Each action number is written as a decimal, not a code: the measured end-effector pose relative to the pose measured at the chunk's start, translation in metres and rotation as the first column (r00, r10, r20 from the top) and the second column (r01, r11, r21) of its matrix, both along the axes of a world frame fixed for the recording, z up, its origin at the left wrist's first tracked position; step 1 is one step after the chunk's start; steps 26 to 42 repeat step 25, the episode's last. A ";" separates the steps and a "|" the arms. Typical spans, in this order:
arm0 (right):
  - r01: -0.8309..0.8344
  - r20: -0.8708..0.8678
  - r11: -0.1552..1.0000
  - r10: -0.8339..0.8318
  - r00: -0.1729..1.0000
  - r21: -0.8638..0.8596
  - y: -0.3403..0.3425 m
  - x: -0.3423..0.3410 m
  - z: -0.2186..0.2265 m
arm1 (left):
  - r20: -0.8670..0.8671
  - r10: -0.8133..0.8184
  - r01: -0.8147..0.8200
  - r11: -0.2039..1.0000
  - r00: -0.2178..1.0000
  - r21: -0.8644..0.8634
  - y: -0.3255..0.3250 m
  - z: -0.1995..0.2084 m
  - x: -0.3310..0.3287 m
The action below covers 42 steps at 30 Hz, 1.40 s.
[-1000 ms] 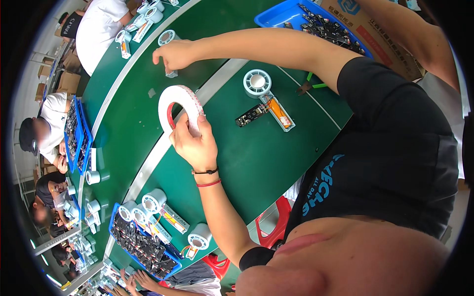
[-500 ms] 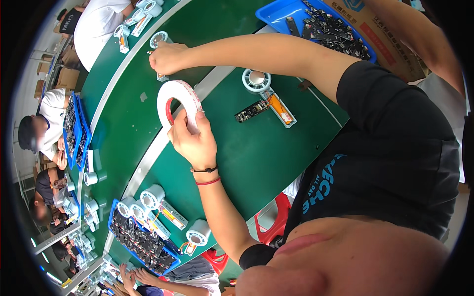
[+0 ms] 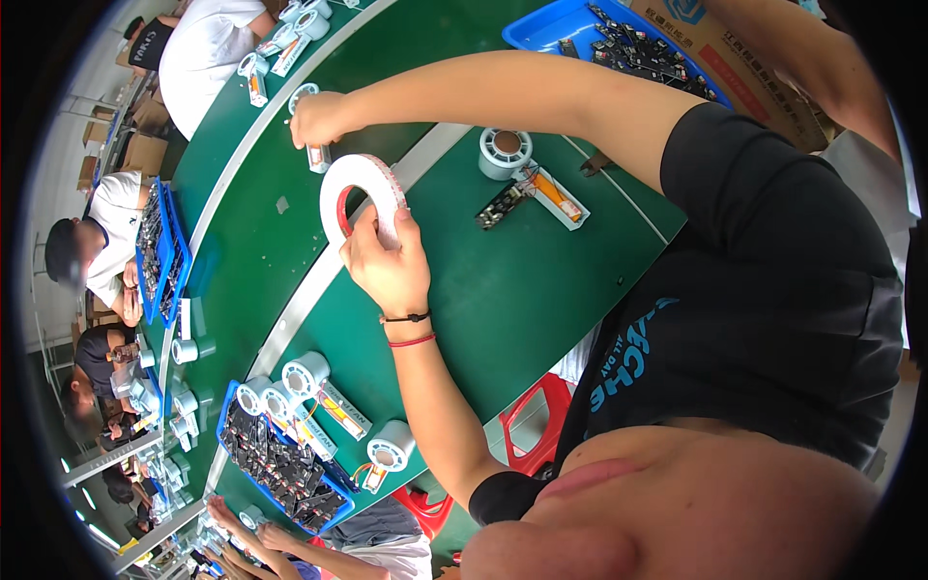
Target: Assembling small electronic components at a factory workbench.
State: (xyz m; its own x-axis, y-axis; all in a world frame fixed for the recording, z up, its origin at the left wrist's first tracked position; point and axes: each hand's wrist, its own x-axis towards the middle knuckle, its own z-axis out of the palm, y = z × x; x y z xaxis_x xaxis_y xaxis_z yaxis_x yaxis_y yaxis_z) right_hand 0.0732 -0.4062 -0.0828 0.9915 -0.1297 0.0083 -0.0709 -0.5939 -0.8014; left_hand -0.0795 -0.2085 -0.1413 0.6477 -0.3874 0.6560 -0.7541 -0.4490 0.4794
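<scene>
My left hand [image 3: 389,266] grips a large white roll of tape [image 3: 338,198] with a red inner ring, thumb on one side and fingers through the hole. Farther off, my right hand [image 3: 319,118] is closed over the middle of a light-blue handheld fan [image 3: 319,159] on the green belt; the fan's round head and handle end show on either side, while the fingertips are hidden. On the table nearer my body lies another handheld fan [image 3: 505,153] with its handle opened. An orange battery [image 3: 556,196] sits in that handle, and a black circuit board [image 3: 501,205] hangs out by wires.
A blue tray [image 3: 527,37] of circuit boards lies by my right arm, near a cardboard box [image 3: 749,72]. Another blue tray [image 3: 224,440] of boards stands left of me, beside several fans [image 3: 305,375]. A metal strip [image 3: 309,290] edges the belt. Co-workers sit across and alongside.
The fan under my right hand has shifted along the belt toward my left, and more of its handle end now shows. My left hand keeps its grip on the tape roll.
</scene>
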 end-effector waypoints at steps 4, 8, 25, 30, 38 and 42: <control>-0.079 0.165 0.978 0.047 0.985 0.192 -0.015 -0.024 0.003 | 0.019 0.000 -0.001 0.997 1.000 0.073 -0.003 0.003 0.000; -0.205 0.302 0.950 0.129 0.945 0.237 -0.027 -0.085 0.016 | 0.034 -0.025 0.015 0.963 0.999 0.269 -0.007 0.012 -0.006; -0.027 0.268 0.988 -0.015 0.963 0.153 -0.085 -0.181 0.033 | 0.383 -0.557 0.675 0.573 0.737 -0.466 -0.030 0.237 -0.131; -0.027 0.268 0.988 -0.015 0.963 0.153 -0.085 -0.181 0.033 | 0.383 -0.557 0.675 0.573 0.737 -0.466 -0.030 0.237 -0.131; -0.027 0.268 0.988 -0.015 0.963 0.153 -0.085 -0.181 0.033 | 0.383 -0.557 0.675 0.573 0.737 -0.466 -0.030 0.237 -0.131; -0.027 0.268 0.988 -0.015 0.963 0.153 -0.085 -0.181 0.033 | 0.383 -0.557 0.675 0.573 0.737 -0.466 -0.030 0.237 -0.131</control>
